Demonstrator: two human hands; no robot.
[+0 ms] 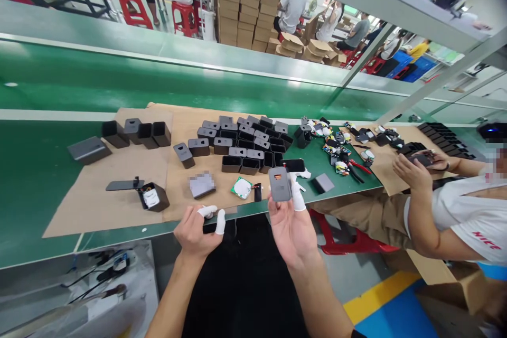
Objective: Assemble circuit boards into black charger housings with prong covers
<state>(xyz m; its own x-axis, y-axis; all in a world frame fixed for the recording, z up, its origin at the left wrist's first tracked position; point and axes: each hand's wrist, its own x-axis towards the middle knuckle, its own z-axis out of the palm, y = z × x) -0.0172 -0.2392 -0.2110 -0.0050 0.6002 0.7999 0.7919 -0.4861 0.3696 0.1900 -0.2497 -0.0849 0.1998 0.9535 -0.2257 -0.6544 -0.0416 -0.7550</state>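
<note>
My right hand [291,229] holds up a flat grey plastic cover [280,185] with a cut-out, through which something orange shows. White finger cots sit on some of its fingers. At the table edge, my left hand [200,232] has its capped thumb and index finger apart, with nothing visible between them. Past it lie a grey block [202,185], its top blurred out, and a round white part on a green circuit board [242,188] wired to a small black piece [257,192]. To the left, an open black case [153,197] with white contents stands beside a flat dark lid [124,185].
Several black cases [241,140] cluster on the cardboard sheet [119,163]. Circuit assemblies [335,148] and red-handled pliers [359,166] lie to the right, near a grey box [324,183]. A co-worker's hands [415,166] hold a dark part at far right.
</note>
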